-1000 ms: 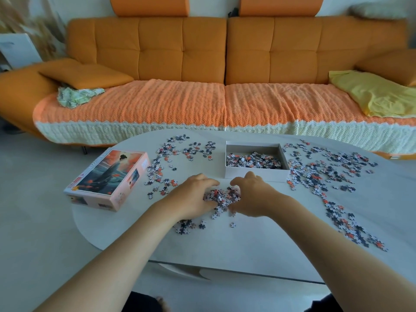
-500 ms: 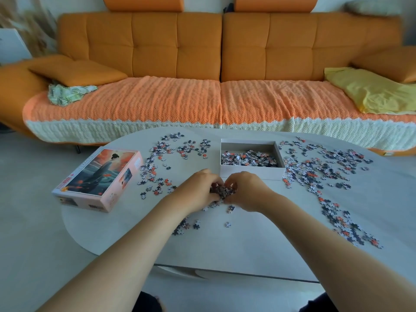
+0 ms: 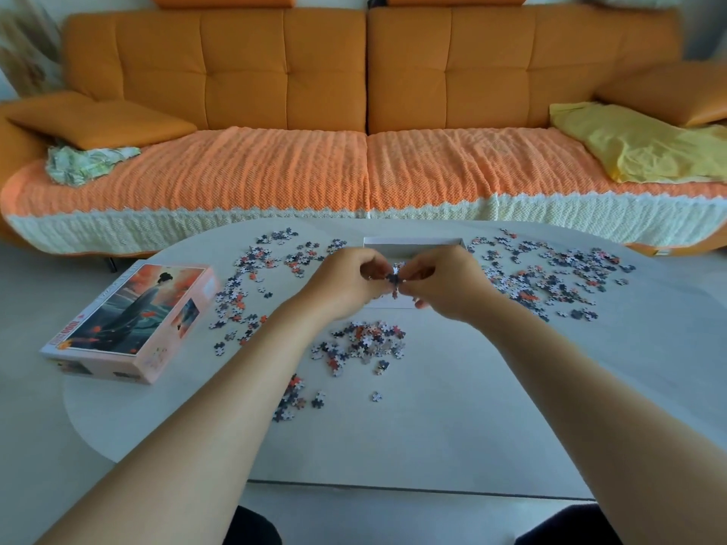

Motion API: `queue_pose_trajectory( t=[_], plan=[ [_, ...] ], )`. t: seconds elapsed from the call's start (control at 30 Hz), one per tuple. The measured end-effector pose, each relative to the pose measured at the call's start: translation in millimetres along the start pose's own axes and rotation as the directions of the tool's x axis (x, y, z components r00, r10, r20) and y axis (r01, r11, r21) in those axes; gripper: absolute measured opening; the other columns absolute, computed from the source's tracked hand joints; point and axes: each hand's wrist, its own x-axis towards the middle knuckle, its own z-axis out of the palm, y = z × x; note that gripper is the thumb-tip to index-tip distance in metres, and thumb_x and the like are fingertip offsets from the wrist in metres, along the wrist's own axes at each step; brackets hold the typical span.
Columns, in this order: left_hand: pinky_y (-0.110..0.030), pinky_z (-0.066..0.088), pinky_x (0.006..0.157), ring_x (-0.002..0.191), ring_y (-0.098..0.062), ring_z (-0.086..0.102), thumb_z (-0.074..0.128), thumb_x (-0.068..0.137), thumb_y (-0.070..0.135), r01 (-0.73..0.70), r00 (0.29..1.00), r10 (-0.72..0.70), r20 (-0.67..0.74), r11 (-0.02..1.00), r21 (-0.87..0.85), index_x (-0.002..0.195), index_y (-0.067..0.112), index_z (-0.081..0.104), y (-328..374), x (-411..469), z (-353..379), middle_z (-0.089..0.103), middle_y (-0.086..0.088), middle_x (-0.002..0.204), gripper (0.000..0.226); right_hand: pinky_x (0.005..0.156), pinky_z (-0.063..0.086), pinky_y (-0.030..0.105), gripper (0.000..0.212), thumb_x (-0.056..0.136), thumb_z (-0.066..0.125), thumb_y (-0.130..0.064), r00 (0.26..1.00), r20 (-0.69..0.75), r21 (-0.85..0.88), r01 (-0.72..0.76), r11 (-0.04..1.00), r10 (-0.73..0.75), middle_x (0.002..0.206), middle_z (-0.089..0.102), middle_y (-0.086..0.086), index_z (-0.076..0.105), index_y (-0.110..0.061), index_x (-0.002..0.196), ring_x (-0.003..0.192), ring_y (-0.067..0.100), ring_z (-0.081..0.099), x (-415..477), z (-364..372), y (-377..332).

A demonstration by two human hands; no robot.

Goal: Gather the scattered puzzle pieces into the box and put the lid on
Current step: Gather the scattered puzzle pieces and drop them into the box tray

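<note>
The puzzle-box lid (image 3: 130, 320), printed with a robed figure, is seen lying picture-up near the left edge of the table (image 3: 491, 407), at nine o'clock from the hands. Between lid and box, the left scatter of pieces (image 3: 248, 285) is spread over the white top. The left hand (image 3: 346, 283) is held above the box, its fingers curled inward and pinched on a small clump of pieces (image 3: 394, 279). The open white box (image 3: 413, 243) is largely hidden behind both hands, and its contents cannot be made out. The same clump is pinched from the other side by the right hand (image 3: 448, 285), fingers likewise curled, so that the two sets of fingertips nearly meet. At six o'clock from the hands a heap of pieces (image 3: 366, 342) is seen on the table, with a few strays nearer the body. At three o'clock the right scatter of pieces (image 3: 550, 277) is spread toward the table's right end.
</note>
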Motion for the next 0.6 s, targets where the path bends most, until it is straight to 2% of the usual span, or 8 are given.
queue_pose_trajectory(
  t=[0.03,0.13,0.17,0.3,0.4,0.47,0.53,0.6],
  plan=[
    [-0.030,0.050,0.064,0.071,-0.009,0.061,0.076,0.082,0.021,-0.008,0.999,0.007,-0.040,1.000,-0.020,0.093,0.021,0.070,3.0,6.5,1.1,0.067,0.010,0.083,0.013,0.048,0.053,0.019,0.007,0.079,0.079,-0.016,0.999,-0.050,0.006,0.015,1.000,-0.015,0.071,0.072,0.000,0.075,-0.021,0.082,0.058,0.012,0.070,4.3,-3.7,0.4],
    [-0.018,0.044,0.066,0.078,-0.001,0.060,0.076,0.083,0.028,-0.029,0.988,0.026,-0.151,0.999,-0.019,0.097,0.022,0.070,7.8,24.1,5.3,0.066,0.013,0.089,0.016,0.049,0.045,0.013,0.006,0.083,0.074,-0.016,0.970,-0.224,-0.047,0.081,0.996,-0.090,0.070,0.067,-0.007,0.076,-0.019,0.088,0.058,0.008,0.062,16.9,-9.8,4.9],
    [-0.018,0.044,0.067,0.081,-0.002,0.060,0.074,0.084,0.029,-0.029,0.988,0.028,-0.155,1.000,-0.003,0.099,0.023,0.070,6.9,28.3,7.3,0.067,0.013,0.092,0.017,0.049,0.041,0.012,0.007,0.085,0.072,-0.017,0.965,-0.240,-0.084,0.084,0.993,-0.102,0.069,0.064,-0.009,0.076,-0.018,0.091,0.057,0.006,0.058,20.4,-10.1,8.0],
    [-0.019,0.038,0.073,0.088,-0.005,0.055,0.066,0.091,0.030,-0.020,0.997,0.028,-0.070,0.993,0.113,0.118,0.024,0.066,-2.5,33.5,13.7,0.065,0.010,0.110,0.028,0.050,0.044,0.026,0.017,0.093,0.062,-0.028,0.995,-0.089,-0.257,0.025,0.966,-0.050,0.070,0.067,-0.002,0.075,-0.025,0.103,0.055,0.014,0.055,26.3,-4.3,20.0],
    [-0.016,0.037,0.074,0.094,-0.008,0.053,0.065,0.091,0.031,-0.087,0.988,0.107,-0.114,0.982,0.166,0.122,0.020,0.065,-8.8,34.6,9.3,0.061,0.004,0.117,0.033,0.048,0.040,0.025,0.020,0.096,0.058,-0.028,0.991,-0.097,-0.239,0.064,0.969,-0.089,0.073,0.068,-0.002,0.074,-0.022,0.107,0.053,0.011,0.053,26.5,-2.9,14.5],
    [-0.018,0.038,0.083,0.106,-0.011,0.053,0.063,0.093,0.032,-0.113,0.974,0.147,-0.173,0.974,0.194,0.124,0.021,0.064,-18.1,32.8,3.4,0.060,0.003,0.122,0.033,0.049,0.039,0.020,0.022,0.096,0.057,-0.025,0.981,-0.126,-0.226,0.117,0.967,-0.149,0.081,0.068,-0.003,0.072,-0.021,0.111,0.055,0.006,0.052,26.2,-0.5,7.1],
    [-0.028,0.040,0.096,0.117,-0.016,0.049,0.059,0.095,0.032,-0.095,0.967,0.145,-0.209,0.968,0.232,0.127,0.021,0.061,-35.2,30.6,-4.3,0.057,0.002,0.126,0.034,0.058,0.041,0.019,0.023,0.096,0.057,-0.020,0.962,-0.146,-0.222,0.194,0.956,-0.230,0.095,0.069,-0.001,0.071,-0.018,0.114,0.063,0.008,0.057,24.9,6.2,-2.6],
    [-0.035,0.036,0.105,0.127,-0.020,0.043,0.054,0.097,0.032,-0.035,0.974,0.093,-0.207,0.963,0.267,0.131,0.020,0.057,-53.1,28.4,-14.4,0.053,-0.001,0.133,0.037,0.074,0.041,0.017,0.023,0.095,0.057,-0.015,0.938,-0.135,-0.221,0.286,0.932,-0.319,0.108,0.067,0.001,0.071,-0.017,0.112,0.085,0.013,0.062,24.9,17.9,-13.6]
  ],
)
